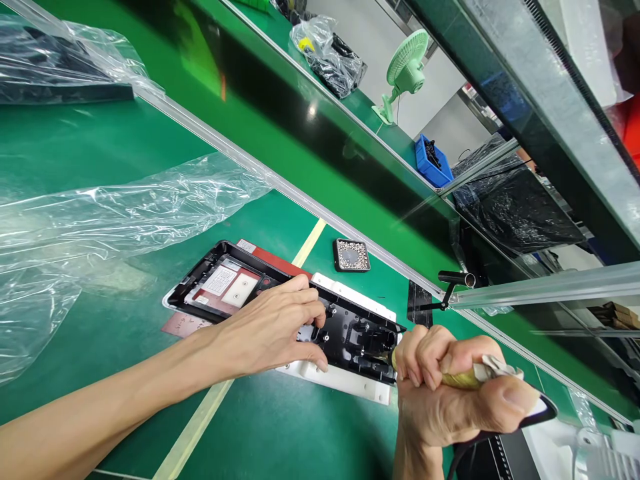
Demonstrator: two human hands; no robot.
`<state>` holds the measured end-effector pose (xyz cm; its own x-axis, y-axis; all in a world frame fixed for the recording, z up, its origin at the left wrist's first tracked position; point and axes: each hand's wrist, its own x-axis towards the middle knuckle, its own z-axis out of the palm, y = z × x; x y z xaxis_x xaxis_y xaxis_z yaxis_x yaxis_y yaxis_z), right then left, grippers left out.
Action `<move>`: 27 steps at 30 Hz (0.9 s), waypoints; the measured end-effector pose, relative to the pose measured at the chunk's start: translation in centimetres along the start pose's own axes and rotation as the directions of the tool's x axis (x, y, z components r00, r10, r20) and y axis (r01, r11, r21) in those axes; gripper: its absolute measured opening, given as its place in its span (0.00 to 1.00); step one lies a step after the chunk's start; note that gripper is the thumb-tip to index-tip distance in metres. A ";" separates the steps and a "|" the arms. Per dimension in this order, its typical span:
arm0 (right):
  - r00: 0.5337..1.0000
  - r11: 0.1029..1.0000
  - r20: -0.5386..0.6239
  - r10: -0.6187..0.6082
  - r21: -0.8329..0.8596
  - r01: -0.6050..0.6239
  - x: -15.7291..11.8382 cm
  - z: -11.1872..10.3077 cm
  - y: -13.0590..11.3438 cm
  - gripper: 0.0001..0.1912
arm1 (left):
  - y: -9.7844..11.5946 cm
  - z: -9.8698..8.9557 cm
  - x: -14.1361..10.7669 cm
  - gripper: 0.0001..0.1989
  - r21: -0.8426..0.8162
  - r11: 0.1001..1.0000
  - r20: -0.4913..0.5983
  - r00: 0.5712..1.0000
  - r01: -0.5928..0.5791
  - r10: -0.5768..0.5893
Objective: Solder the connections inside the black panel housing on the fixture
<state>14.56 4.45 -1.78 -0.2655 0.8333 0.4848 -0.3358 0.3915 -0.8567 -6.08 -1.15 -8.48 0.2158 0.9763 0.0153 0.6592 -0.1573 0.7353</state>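
Note:
A long black plastic housing [350, 337] lies face down on a fixture with white blocks [350, 385] and a reddish board [180, 325]. My left hand [280, 320] rests over its middle, fingers bent and thumb at the near side, holding it. In my right hand [445, 387] is an electric screwdriver [463, 380], its grip wrapped in yellow tape and a dark cord below. Its shaft points left into the right end of the housing, where the tip is hard to make out. Beyond the housing sits a small black tray of screws [352, 255].
Clear plastic bags [125, 213] spread over the left of the green table. A metal rail [240, 160] borders a green conveyor belt [280, 153]. Across it stand a green fan [407, 67] and a blue bin [433, 162]. A black clamp bracket [450, 287] juts near my right hand.

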 end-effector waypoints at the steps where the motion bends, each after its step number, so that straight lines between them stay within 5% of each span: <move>1: 1.000 1.000 -0.001 -0.001 -0.003 0.001 0.0 0.0 0.0 0.24 | 0.0 0.0 0.0 0.24 -0.001 1.000 0.002 1.000 0.000 0.000; 27: 1.000 1.000 0.006 0.008 -0.018 -0.008 0.4 0.5 -0.3 0.23 | 0.0 0.1 0.0 0.25 0.039 0.999 0.000 1.000 -0.023 0.023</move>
<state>14.07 4.42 -1.25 -0.2733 0.8342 0.4789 -0.3174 0.3918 -0.8636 -6.04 -1.11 -8.57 0.2309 0.9725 0.0317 0.6819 -0.1850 0.7077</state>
